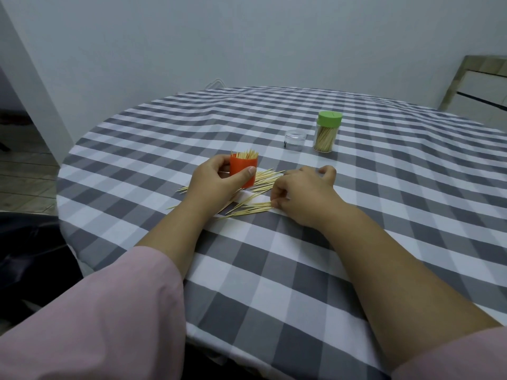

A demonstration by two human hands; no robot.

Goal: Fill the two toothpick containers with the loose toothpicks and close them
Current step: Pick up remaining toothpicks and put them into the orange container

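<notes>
Orange plastic fills the left hand, whose fingers and thumb curl round an upright orange container packed with toothpicks, near the frame's centre. Just right of it, the right hand pinches a bundle from the loose toothpicks scattered on the grey-and-white checked tablecloth. Further up and right stand a small clear cap and a closed green-lidded container, full of toothpicks.

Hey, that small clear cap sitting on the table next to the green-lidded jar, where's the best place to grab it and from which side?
Probably from above, pinching the round side wall of the clear cap across its width. It sits low and flat on the tablecloth, clear of the green-lidded jar to its right.
</notes>
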